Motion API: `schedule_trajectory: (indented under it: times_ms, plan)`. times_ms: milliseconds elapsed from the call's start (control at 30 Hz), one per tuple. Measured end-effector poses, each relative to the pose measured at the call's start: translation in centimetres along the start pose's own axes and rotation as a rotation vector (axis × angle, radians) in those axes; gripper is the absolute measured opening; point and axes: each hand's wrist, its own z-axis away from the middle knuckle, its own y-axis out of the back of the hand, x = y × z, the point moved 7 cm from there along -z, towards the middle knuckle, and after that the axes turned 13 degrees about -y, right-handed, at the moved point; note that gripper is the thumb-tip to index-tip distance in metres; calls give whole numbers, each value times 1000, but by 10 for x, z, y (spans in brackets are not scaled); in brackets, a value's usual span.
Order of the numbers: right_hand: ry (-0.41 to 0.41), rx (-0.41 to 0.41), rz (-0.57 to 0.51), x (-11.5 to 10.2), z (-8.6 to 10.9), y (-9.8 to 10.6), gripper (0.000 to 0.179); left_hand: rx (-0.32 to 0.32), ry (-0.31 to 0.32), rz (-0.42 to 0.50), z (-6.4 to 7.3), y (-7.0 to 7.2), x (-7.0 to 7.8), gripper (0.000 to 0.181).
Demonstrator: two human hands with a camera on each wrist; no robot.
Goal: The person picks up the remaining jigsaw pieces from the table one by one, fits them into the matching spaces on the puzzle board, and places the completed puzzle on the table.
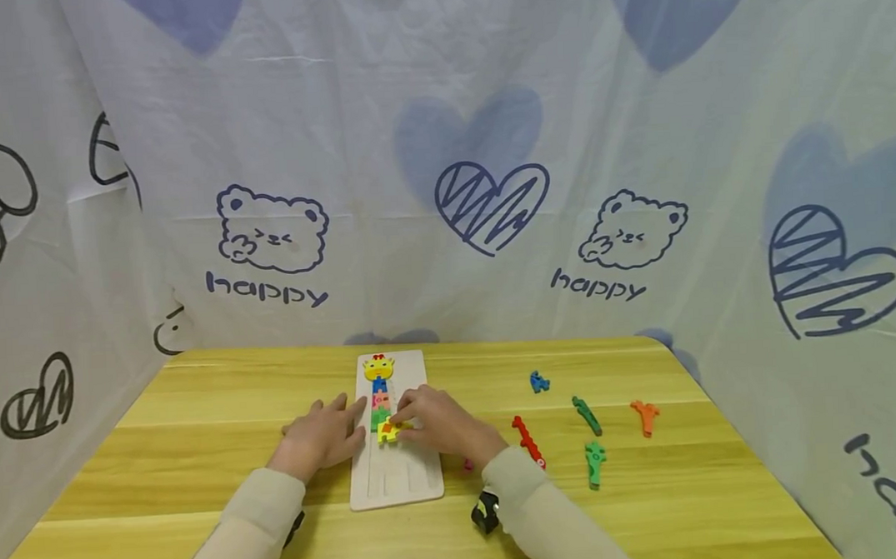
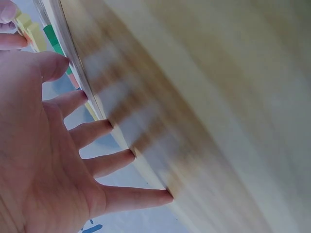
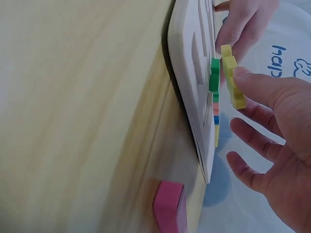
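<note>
A pale wooden puzzle board (image 1: 419, 477) lies lengthwise on the table. At its far end sits a yellow giraffe-head piece (image 1: 379, 368), with blue, pink and green pieces (image 1: 379, 417) lined up below it. Between thumb and fingers, my right hand (image 1: 447, 423) pinches a yellow puzzle piece (image 3: 238, 97) with an orange mark, just above the board near the green piece. Its other fingers are spread apart. My left hand (image 1: 318, 438) is at the board's left side, fingers spread, fingertips (image 2: 130, 154) right at the board's edge.
On the right of the table lie loose pieces: a blue one (image 1: 538, 381), a long red one (image 1: 528, 443), two green ones (image 1: 595, 465) and an orange one (image 1: 645, 418). A pink piece (image 3: 167, 206) lies close to the board's right side. A printed curtain (image 1: 382, 149) hangs behind.
</note>
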Motion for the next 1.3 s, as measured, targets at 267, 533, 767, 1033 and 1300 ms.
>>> schedule_trajectory:
  times_ms: [267, 533, 767, 1033, 1300]
  plan:
    - [-14, -26, 39, -7, -8, -6, 26, -2, -5, -2, 0, 0, -1, 58]
    - [-39, -40, 95, -8, -12, -13, 28, 2, -10, -5, 0, 1, -1, 59]
    - [-69, -51, 118, -10, -12, -15, 28, -4, -9, -7, -1, 0, -1, 59]
    - [-94, -47, 137, -10, -12, -15, 27, -7, -12, -9, -1, -1, -1, 59]
    - [-95, -42, 146, -10, -14, -17, 27, -7, -13, -8, 0, 0, 0, 59]
